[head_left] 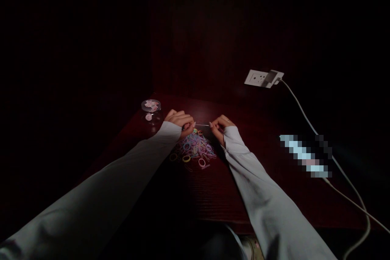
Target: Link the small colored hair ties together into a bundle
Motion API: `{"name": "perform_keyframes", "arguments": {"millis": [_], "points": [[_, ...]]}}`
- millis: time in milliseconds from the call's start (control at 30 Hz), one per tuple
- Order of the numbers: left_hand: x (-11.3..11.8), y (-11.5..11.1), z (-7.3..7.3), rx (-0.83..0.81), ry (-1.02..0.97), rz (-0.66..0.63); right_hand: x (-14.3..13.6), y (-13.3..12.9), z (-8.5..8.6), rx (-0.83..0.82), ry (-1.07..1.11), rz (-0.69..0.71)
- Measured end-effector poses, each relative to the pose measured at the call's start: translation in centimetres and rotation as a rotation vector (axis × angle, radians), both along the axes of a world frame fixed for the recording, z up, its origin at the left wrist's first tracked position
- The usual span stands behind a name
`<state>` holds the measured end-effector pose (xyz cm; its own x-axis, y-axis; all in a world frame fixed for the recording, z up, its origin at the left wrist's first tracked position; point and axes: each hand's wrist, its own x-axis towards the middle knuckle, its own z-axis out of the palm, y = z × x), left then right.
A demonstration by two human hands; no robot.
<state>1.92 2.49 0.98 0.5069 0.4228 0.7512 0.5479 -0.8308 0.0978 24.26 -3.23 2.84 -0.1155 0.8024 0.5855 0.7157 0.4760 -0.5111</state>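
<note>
Dark wooden table [213,195] (room unlit), wall socket [257,77] behind

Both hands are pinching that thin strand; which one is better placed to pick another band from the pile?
Probably the left hand: it sits directly over the far edge of the pile of coloured bands, while the right hand is off to the pile's side. Both pinch the strand, so either must let go.

Clear lidded jar [151,111], wall socket [256,77] (charger [273,78] plugged in), white cable [307,124].
</note>
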Motion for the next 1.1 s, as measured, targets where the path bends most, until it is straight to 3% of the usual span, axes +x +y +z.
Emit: {"name": "perform_keyframes", "arguments": {"millis": [333, 867, 1100], "points": [[-0.1, 1.0, -1.2, -0.058, 0.134, -0.128, -1.6, -0.5, -1.6, -0.040, 0.023, 0.159], [-0.2, 0.8, -1.2, -0.118, 0.108, -0.171, -1.1, -1.2, -0.6, -0.085, 0.034, 0.118], [-0.2, 0.9, -1.2, -0.094, 0.121, -0.180, -0.7, -0.1, -1.7, -0.052, -0.027, 0.093]]}}
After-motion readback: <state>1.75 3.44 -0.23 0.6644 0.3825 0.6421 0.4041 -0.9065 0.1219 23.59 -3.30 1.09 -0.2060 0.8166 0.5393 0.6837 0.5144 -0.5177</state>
